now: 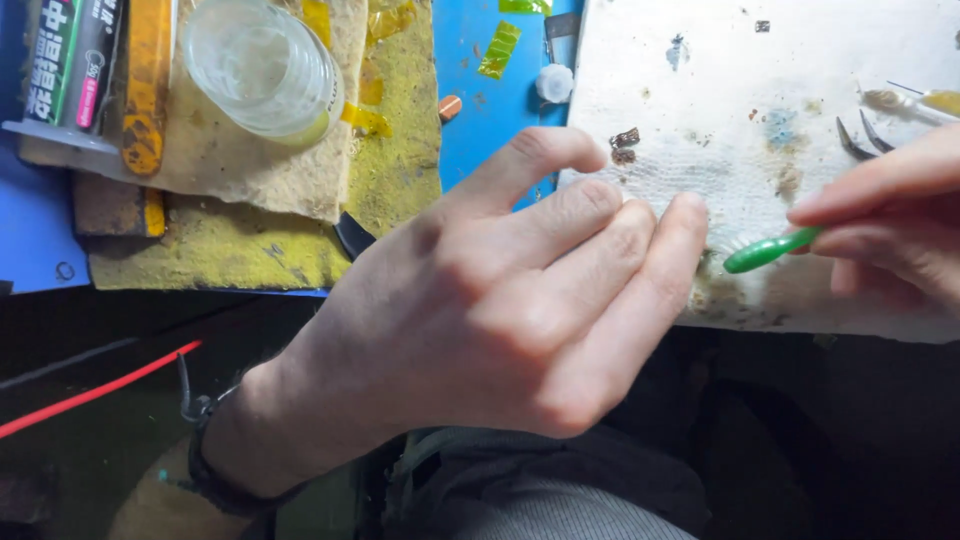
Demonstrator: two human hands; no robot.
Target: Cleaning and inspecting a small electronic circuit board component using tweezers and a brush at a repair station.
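meanwhile left hand (500, 310) unclenched, fingers spread on paper towel (720, 120); right hand (890, 215) pinching green brush (765, 250)

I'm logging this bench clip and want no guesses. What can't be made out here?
- Head view: the green tool tip, hidden behind the left hand fingers.
- Right hand: cut off by the right edge; its grip is only partly seen.
- Tweezers: only the tips show above the right hand.
- Jar: top cut by the frame edge.

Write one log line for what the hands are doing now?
left hand: fingers on paper towel | right hand: holds green brush on towel | tweezers nearby
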